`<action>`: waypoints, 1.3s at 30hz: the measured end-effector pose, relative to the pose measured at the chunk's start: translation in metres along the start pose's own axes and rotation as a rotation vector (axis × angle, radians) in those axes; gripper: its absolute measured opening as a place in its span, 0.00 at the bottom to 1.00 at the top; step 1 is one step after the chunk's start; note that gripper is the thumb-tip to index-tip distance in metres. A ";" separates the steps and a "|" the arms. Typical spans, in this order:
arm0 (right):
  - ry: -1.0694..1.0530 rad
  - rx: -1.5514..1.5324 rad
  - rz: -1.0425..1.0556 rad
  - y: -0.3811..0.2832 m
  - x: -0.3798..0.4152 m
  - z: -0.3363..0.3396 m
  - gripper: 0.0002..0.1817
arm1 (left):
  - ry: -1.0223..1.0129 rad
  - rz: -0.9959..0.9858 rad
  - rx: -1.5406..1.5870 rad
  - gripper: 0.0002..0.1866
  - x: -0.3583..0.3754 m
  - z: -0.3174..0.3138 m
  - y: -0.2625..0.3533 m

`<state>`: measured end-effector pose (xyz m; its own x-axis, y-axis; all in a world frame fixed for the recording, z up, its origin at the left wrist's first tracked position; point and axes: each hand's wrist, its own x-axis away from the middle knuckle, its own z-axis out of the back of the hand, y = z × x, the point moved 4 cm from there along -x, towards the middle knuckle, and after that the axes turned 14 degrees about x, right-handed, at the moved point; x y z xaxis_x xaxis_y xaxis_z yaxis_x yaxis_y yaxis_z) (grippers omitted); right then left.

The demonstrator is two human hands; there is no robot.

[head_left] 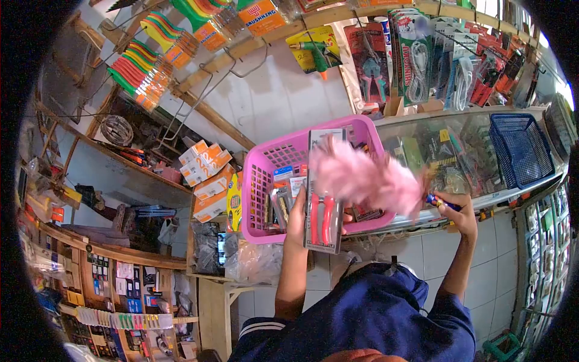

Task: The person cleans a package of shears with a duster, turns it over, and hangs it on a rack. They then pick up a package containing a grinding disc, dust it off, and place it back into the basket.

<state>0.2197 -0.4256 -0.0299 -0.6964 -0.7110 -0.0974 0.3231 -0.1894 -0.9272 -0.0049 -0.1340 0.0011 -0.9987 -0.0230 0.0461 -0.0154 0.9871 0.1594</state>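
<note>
My left hand (297, 218) holds a clear plastic package (322, 226) with a red-handled tool inside, upright over the pink basket (263, 236). My right hand (461, 212) is closed around the blue handle (443, 203) of a fluffy pink duster (368, 178). The duster's head is blurred and lies across the upper part of the package, hiding some of it. Behind the package, several packaged items (281, 205) lie in the pink basket.
A glass-topped counter (398, 136) runs to the right, with a blue basket (523, 151) on it. Orange and white boxes (208, 181) stand left of the pink basket. Packaged tools (369, 66) hang above. Shelves with goods (120, 253) line the left side.
</note>
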 end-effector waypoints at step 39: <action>-0.212 -0.076 -0.114 -0.032 0.047 -0.057 0.20 | 0.013 -0.582 -0.325 0.31 -0.007 -0.024 0.007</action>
<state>0.1399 -0.4147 -0.0259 -0.5729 -0.8157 0.0798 0.1958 -0.2308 -0.9531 0.0027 -0.1302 0.0253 -0.8312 -0.5417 -0.1254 -0.5341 0.7152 0.4507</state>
